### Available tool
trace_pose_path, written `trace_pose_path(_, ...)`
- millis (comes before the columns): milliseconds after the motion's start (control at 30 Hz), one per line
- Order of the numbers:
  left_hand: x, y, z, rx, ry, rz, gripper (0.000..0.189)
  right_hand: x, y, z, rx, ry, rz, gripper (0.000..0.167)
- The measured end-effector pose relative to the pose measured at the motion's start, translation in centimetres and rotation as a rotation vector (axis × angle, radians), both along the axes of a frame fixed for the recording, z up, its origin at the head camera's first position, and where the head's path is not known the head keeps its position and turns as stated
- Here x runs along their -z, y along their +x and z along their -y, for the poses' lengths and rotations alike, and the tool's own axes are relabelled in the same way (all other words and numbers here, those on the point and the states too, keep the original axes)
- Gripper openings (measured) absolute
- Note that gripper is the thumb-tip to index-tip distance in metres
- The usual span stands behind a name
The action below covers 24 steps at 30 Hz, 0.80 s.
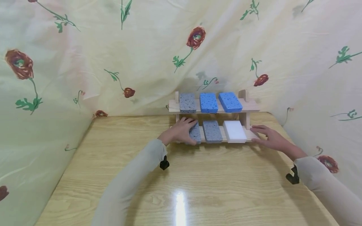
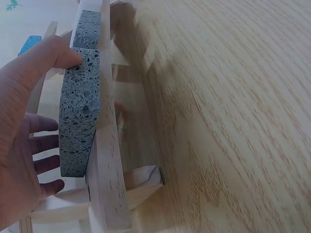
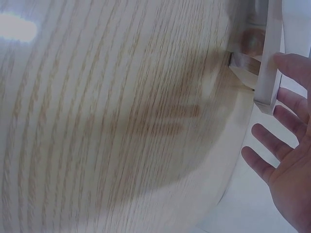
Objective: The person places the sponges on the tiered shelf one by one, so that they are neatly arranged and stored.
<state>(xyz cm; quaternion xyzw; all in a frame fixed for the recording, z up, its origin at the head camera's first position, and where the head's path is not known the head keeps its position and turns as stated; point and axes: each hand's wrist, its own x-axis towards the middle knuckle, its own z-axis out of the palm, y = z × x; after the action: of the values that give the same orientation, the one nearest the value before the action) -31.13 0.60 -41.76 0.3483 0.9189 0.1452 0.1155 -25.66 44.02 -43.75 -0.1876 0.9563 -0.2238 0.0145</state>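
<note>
A small two-tier wooden rack [image 1: 251,107] stands on the table, with sponges leaning on both tiers. My left hand [image 1: 181,130] spans the leftmost grey speckled sponge [image 2: 80,114] on the lower tier, the thumb on its front face and the fingers along its far side. Beside it on that tier are another grey sponge [image 1: 212,131] and a white sponge [image 1: 235,131]. My right hand [image 1: 268,137] is at the lower tier's right end. In the right wrist view its thumb touches the board [image 3: 268,63], with the other fingers loosely spread.
The upper tier bears a grey sponge [image 1: 188,103] and two blue sponges, one in the middle [image 1: 208,103] and one on the right [image 1: 230,102]. A floral curtain [image 1: 158,62] hangs behind and beside the wood-grain table [image 1: 220,182].
</note>
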Motion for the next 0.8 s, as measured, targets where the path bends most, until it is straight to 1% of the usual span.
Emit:
trace_pose_path(267, -0.1, 0.2, 0.2, -0.005, 0.004, -0.021, 0.105, 0.0, 0.2, 0.0, 0.006, -0.011, 0.007, 0.061)
trace_pose_path(400, -0.4, 0.4, 0.4, 0.000, 0.020, -0.031, 0.106, 0.0, 0.3, 0.0, 0.008, -0.010, 0.010, 0.061)
trace_pose_path(633, -0.7, 0.8, 1.1, 0.026, 0.044, -0.099, 0.103, 0.2, 0.2, -0.1, 0.006, 0.000, 0.020, 0.062)
trace_pose_path(800, -0.9, 1.2, 1.9, 0.025, 0.078, -0.145, 0.099, 0.1, 0.2, 0.0, 0.003, 0.001, 0.010, 0.060)
